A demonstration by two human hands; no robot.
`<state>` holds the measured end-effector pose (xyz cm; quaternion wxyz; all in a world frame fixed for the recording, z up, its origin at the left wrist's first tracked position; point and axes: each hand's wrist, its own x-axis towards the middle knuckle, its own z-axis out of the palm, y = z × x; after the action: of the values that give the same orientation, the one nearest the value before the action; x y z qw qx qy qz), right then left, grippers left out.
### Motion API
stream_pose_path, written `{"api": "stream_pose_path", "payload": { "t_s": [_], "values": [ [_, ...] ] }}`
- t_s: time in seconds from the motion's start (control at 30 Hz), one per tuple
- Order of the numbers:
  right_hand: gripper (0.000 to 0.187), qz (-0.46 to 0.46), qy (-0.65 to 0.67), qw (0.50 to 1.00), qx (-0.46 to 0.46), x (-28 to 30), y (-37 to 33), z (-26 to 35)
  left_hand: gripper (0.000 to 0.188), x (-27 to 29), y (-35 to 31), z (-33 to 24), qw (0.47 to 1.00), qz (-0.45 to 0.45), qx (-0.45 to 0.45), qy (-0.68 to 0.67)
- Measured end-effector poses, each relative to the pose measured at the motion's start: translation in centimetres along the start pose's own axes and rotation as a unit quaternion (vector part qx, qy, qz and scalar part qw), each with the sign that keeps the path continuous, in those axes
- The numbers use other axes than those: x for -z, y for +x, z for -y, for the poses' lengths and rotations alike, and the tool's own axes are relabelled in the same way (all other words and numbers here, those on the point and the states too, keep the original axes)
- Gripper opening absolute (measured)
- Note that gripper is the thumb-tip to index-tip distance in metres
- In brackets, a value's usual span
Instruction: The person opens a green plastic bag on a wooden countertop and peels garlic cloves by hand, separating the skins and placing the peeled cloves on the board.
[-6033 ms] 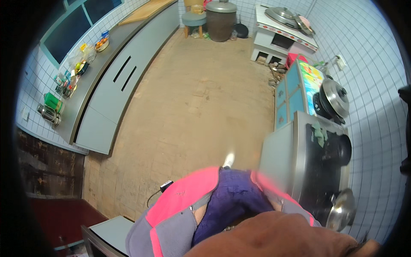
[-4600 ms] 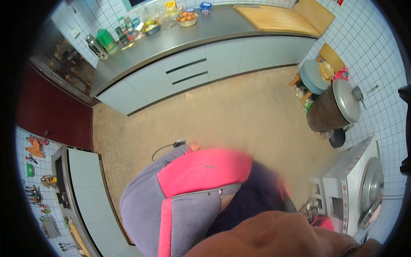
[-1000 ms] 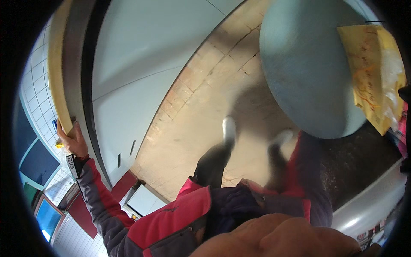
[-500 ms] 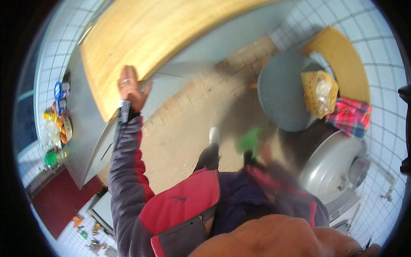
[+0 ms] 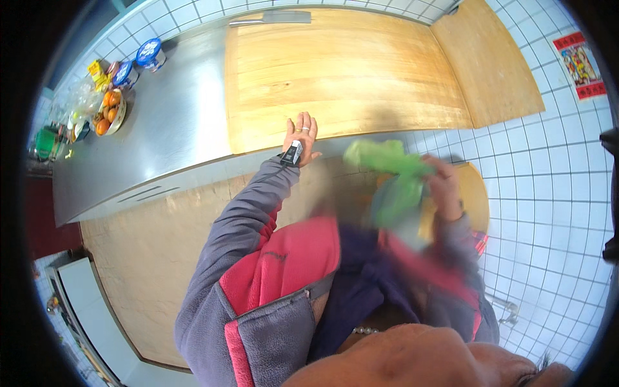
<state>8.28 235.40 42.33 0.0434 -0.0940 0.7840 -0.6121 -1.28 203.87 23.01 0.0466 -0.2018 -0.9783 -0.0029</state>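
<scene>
Head view: grasped a blurred green bundle (image 5: 387,157) by its right side in the right hand (image 5: 443,184), just short of the wooden board (image 5: 342,77) and near the chair back (image 5: 477,193), with the left hand (image 5: 302,137) spread, gripping nothing, on the board's near edge. Looked light, soft and easily crushed, though too smeared to tell leaf from plastic. Seemed best held loosely at that side.

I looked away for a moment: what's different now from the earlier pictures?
The right hand has raised a blurred green bundle from low by the chair toward the wooden board. The left hand stays at the board's edge; the fruit bowl stays on the counter.
</scene>
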Motion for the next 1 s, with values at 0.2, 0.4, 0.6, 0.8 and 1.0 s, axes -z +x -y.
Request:
{"api": "stream_pose_path", "payload": {
  "t_s": [0.2, 0.4, 0.6, 0.8, 1.0],
  "values": [
    [0.017, -0.09, 0.216, 0.964, 0.123, 2.4, 11.1, 6.2, 0.104, 0.0, -0.3, 0.0, 1.0, 0.007, 0.005, -0.015],
    [0.014, 0.016, 0.111, 0.972, 0.206, 2.8, 21.7, 3.8, 0.1, 0.7, -0.1, -0.9, 0.997, -0.009, 0.04, -0.073],
    [0.017, 0.182, 0.366, 0.911, -0.052, 0.9, 29.6, 0.8, 0.1, 2.5, 0.9, -2.9, 0.978, 0.009, 0.133, -0.163],
    [0.021, 0.244, 0.341, 0.904, -0.087, 2.7, 32.2, -1.3, 0.083, 5.8, 6.7, -2.9, 0.621, -0.182, 0.279, -0.71],
    [0.022, 0.218, 0.4, 0.889, -0.05, 4.0, 32.6, -0.7, 0.014, 11.9, 13.1, 0.0, 0.524, -0.286, 0.293, -0.747]
  ]
}}
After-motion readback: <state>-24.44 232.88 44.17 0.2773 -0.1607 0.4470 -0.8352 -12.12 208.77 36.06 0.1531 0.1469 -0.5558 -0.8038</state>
